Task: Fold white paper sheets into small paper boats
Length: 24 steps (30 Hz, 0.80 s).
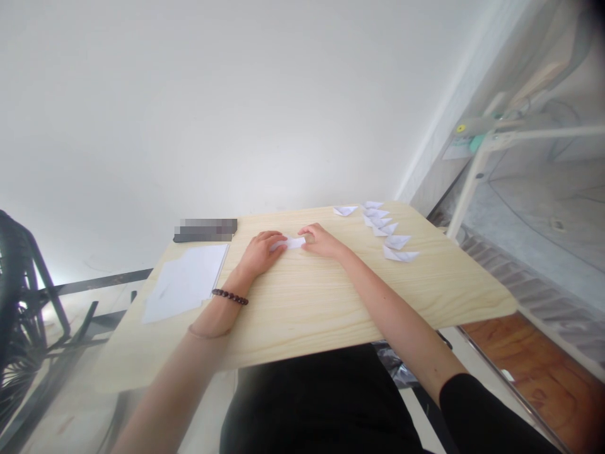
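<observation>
Pale wood-grain surface [307, 296], pushed up to a plain white wall [265, 94]. Small folded strip of white paper [295, 243] lies at the middle of the far half of the surface, between the two hands, its long side running roughly left to right.

Judged step: folding or creasing this strip. To do it well, I would keep the paper flat on the wood, bring the edges into line before pressing, pin one end so nothing skews, then run a fingertip firmly along the fold from the held end outward. Likely fault: a slipped layer giving a crooked crease.

Left hand [263, 251]: nearly closed, fingers curled over the strip's left end, thumb on the near side, paper held between. Right hand [321, 241]: thumb and forefinger curved into a small open arch at the right end, wood showing through the gap; tips at the paper's edge, but whether they grip or merely steady it, cannot tell.

Farther out, to the right: several pointed folded pieces [397, 241] in a slanting row, one more [345, 210] set apart near the wall. To the left: loose white sheets [186, 277], with a dark, partly pixelated object [205, 231] just behind.
</observation>
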Tool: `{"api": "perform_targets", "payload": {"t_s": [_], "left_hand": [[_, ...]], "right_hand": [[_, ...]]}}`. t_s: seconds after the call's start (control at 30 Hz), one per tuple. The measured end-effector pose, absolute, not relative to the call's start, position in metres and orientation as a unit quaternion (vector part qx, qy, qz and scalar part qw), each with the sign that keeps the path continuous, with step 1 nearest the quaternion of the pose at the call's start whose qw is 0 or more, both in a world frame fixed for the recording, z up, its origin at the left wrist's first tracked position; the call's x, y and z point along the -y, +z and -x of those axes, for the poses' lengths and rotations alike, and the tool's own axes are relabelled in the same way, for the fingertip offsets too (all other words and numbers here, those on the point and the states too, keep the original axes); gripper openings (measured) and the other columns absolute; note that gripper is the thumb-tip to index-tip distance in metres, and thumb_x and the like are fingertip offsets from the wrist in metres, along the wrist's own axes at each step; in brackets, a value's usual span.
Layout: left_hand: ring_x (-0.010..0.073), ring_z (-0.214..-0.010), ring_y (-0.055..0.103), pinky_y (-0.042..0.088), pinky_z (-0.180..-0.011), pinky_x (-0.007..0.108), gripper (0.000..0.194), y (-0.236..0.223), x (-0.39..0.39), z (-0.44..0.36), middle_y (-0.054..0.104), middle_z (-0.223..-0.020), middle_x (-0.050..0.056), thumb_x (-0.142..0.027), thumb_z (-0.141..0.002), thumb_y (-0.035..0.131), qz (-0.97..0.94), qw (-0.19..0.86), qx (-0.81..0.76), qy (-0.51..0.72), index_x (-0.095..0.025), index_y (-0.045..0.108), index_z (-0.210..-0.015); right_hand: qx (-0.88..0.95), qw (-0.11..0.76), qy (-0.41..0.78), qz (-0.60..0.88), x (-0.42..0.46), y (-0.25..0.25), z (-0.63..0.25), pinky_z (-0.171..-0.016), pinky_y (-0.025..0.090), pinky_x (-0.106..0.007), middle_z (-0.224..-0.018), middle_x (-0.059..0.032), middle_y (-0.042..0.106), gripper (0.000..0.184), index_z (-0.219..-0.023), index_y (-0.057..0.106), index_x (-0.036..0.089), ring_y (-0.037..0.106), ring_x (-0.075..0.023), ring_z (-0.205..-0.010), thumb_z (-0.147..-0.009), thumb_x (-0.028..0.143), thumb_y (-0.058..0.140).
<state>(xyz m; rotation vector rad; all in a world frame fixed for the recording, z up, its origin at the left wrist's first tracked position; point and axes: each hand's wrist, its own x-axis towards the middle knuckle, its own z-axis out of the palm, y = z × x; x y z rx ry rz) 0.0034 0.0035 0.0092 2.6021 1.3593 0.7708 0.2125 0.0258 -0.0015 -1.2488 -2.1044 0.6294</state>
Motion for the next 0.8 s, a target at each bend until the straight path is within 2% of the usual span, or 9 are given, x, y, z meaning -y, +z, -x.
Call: {"api": "perform_targets", "payload": {"t_s": [0.2, 0.57, 0.8], "left_hand": [[0.0187, -0.100, 0.049, 0.035, -0.090, 0.032, 0.030, 0.0095, -0.0039, -0.0059, 0.058, -0.107, 0.003, -0.034, -0.082, 0.041, -0.866, 0.067, -0.435, 0.238, -0.021, 0.056, -0.106], [0.0191, -0.097, 0.051, 0.038, -0.087, 0.032, 0.034, 0.0127, -0.0028, -0.0043, 0.059, -0.104, 0.005, -0.039, -0.085, 0.036, -0.861, 0.043, -0.448, 0.238, -0.019, 0.055, -0.104], [0.0192, -0.094, 0.053, 0.041, -0.084, 0.033, 0.030, 0.0101, -0.0040, -0.0033, 0.061, -0.101, 0.005, -0.036, -0.085, 0.036, -0.865, 0.022, -0.433, 0.253, -0.020, 0.055, -0.102]], "right_hand": [[0.806, 0.311, 0.202, 0.462, -0.0222, -0.0004, -0.2084, -0.089, 0.037, -0.032, -0.099, -0.0034, 0.059, 0.032, -0.097, 0.057, 0.018, 0.052, -0.0157, -0.096, -0.065, 0.015, 0.056], [0.813, 0.350, 0.221, 0.410, -0.0169, 0.0044, -0.2080, -0.085, 0.039, -0.028, -0.097, 0.0001, 0.061, 0.034, -0.099, 0.057, 0.020, 0.054, -0.0134, -0.091, -0.067, 0.011, 0.052], [0.793, 0.417, 0.199, 0.396, -0.0204, -0.0025, -0.2076, -0.075, 0.043, -0.026, -0.094, -0.0032, 0.060, 0.017, -0.084, 0.064, 0.020, 0.055, -0.0134, -0.085, -0.071, 0.016, 0.053]]}}
